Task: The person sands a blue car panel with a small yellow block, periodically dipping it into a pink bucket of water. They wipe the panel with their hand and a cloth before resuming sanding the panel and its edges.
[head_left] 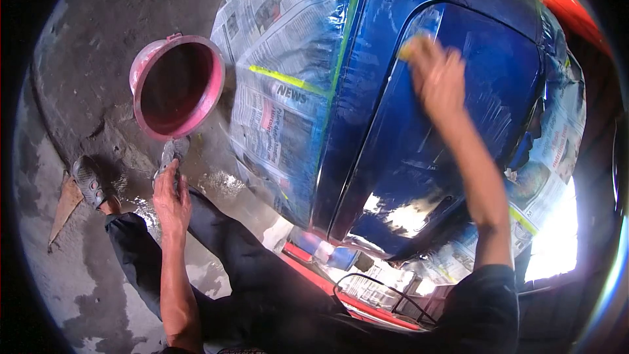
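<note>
My right hand (pixel 440 82) is closed around a small yellow sponge (pixel 413 48), mostly covered by the fingers. It presses the sponge against the upper edge of a wet, glossy blue car panel (pixel 452 118), where water streaks show. My left hand (pixel 172 203) hangs over my leg with its fingers stretched downward, and no object shows in it. Just beyond its fingertips are a grey perforated shoe (pixel 174 149) and a pink basin (pixel 213 95) holding dark liquid.
Newspaper (pixel 275 115) with yellow-green tape (pixel 288 78) covers the area left of the blue panel, under shiny wetness. More newspaper (pixel 557 137) lines the right side. The concrete floor (pixel 78 236) is wet in patches. A red vehicle part (pixel 570 0) is at the upper right.
</note>
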Demonstrator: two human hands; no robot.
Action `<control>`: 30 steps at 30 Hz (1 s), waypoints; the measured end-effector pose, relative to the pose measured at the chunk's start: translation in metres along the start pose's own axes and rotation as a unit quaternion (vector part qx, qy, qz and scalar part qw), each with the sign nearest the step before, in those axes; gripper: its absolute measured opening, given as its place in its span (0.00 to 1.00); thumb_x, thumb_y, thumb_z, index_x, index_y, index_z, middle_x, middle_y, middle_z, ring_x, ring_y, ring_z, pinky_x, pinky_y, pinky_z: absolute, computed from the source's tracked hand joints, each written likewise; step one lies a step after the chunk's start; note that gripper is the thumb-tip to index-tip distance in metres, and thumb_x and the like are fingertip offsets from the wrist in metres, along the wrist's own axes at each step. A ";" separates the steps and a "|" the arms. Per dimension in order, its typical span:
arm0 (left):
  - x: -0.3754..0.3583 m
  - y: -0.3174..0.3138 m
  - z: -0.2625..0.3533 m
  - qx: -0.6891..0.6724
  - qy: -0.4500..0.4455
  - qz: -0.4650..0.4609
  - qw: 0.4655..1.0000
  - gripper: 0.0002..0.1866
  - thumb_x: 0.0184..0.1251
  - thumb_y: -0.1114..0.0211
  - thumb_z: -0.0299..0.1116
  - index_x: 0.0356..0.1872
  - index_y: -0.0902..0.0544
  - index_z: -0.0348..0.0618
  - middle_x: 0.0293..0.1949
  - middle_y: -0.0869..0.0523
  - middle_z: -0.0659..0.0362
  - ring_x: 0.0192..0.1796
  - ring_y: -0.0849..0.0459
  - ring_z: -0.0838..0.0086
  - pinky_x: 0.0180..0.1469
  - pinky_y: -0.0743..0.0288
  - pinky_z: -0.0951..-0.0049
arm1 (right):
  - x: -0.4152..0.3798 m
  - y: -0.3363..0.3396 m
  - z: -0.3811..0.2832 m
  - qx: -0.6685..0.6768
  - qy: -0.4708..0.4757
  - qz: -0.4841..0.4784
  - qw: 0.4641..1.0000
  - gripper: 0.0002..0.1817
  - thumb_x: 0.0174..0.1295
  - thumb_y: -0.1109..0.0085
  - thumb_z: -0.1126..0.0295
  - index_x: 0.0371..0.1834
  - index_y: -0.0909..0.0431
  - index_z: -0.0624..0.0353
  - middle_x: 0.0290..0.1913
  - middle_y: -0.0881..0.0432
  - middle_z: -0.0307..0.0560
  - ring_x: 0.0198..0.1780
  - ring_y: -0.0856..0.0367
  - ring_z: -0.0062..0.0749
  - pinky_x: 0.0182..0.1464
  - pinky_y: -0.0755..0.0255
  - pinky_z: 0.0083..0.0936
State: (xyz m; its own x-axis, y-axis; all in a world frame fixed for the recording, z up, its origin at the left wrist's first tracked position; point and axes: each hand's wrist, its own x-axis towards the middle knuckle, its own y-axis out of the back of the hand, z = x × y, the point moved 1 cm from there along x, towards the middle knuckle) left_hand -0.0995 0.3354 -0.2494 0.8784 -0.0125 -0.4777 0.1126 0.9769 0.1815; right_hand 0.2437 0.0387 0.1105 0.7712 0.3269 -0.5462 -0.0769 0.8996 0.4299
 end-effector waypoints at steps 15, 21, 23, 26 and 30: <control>-0.006 -0.003 -0.006 -0.005 -0.004 0.009 1.000 0.20 0.76 0.35 0.26 0.67 0.18 0.42 0.56 0.12 0.44 0.56 0.12 0.50 0.62 0.20 0.55 | -0.054 0.003 -0.053 0.062 -0.006 -0.004 0.998 0.24 0.66 0.36 0.69 0.66 0.19 0.50 0.72 0.23 0.49 0.52 0.21 0.58 0.53 0.25 0.49; -0.004 0.000 0.002 0.004 0.016 -0.009 1.000 0.20 0.75 0.34 0.26 0.67 0.18 0.41 0.56 0.12 0.45 0.57 0.12 0.50 0.63 0.20 0.56 | -0.241 -0.021 -0.129 0.174 0.176 -0.131 0.960 0.23 0.66 0.35 0.66 0.65 0.15 0.52 0.77 0.27 0.52 0.59 0.21 0.61 0.60 0.25 0.54; -0.005 -0.003 0.000 0.018 0.003 0.001 1.000 0.21 0.75 0.35 0.25 0.67 0.18 0.41 0.56 0.12 0.45 0.58 0.13 0.50 0.63 0.20 0.56 | -0.201 -0.021 -0.101 0.154 0.150 -0.103 0.971 0.24 0.66 0.35 0.65 0.67 0.16 0.52 0.76 0.27 0.52 0.59 0.21 0.60 0.60 0.26 0.51; -0.007 -0.008 -0.001 -0.001 -0.024 -0.006 1.000 0.21 0.75 0.35 0.25 0.67 0.18 0.42 0.57 0.12 0.45 0.58 0.13 0.49 0.63 0.20 0.56 | -0.089 -0.007 -0.050 0.103 0.053 0.019 0.993 0.21 0.67 0.34 0.65 0.64 0.16 0.51 0.73 0.24 0.51 0.55 0.20 0.58 0.57 0.24 0.49; -0.010 -0.009 -0.003 0.020 -0.018 -0.018 0.999 0.21 0.75 0.35 0.25 0.67 0.18 0.41 0.57 0.12 0.45 0.58 0.13 0.49 0.63 0.20 0.56 | -0.073 -0.005 -0.057 0.072 -0.041 0.049 0.995 0.21 0.67 0.34 0.67 0.63 0.18 0.52 0.72 0.24 0.50 0.51 0.20 0.55 0.53 0.24 0.47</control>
State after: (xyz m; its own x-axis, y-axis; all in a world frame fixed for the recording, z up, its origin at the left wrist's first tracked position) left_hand -0.1105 0.3279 -0.2493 0.8895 -0.0566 -0.4533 0.1631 0.9662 0.1994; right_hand 0.1522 0.0267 0.1072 0.8144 0.3806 -0.4381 -0.0671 0.8116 0.5804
